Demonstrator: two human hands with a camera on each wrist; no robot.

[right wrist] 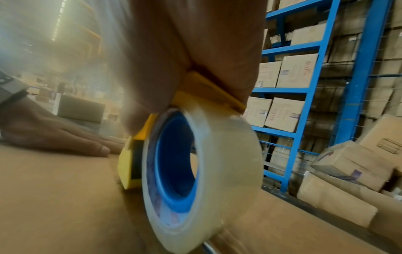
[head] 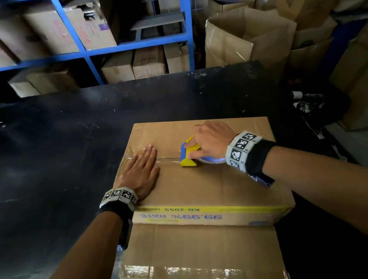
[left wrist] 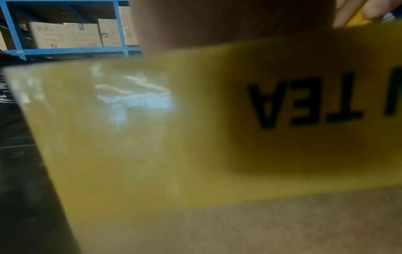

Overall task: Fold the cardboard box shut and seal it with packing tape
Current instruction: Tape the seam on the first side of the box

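Left hand (head: 143, 168) flat, fingers straight, at nine o'clock on cardboard box (head: 208, 183), pinning flaps for taping. Right hand (head: 211, 140) at three o'clock, grip clenched round tape dispenser (head: 188, 154).

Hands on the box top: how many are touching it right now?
1 for certain: the left hand lies flat on the box. The right hand grips the tape dispenser; any contact beneath is hidden.
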